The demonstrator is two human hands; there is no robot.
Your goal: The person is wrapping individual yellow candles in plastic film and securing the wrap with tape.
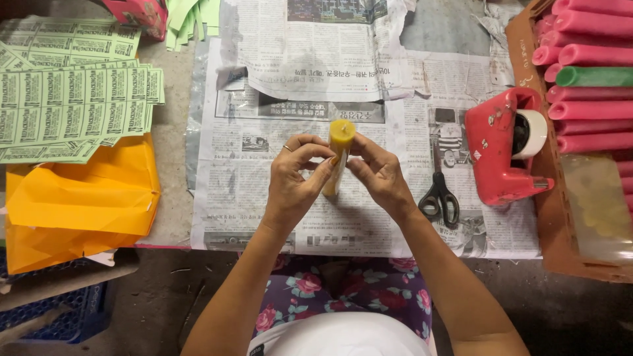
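Your left hand [293, 178] and right hand [379, 175] both pinch a yellow candle [340, 153], upright above the newspaper [264, 217] on the desk [175, 165]. Scissors [439, 196] and a red tape dispenser [498, 148] lie just right.

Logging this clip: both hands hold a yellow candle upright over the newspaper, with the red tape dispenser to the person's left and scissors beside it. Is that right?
Not quite. The head view shows the red tape dispenser on the person's right, not left. The rest holds: left hand and right hand hold the yellow candle upright over the newspaper, with the scissors beside the dispenser.
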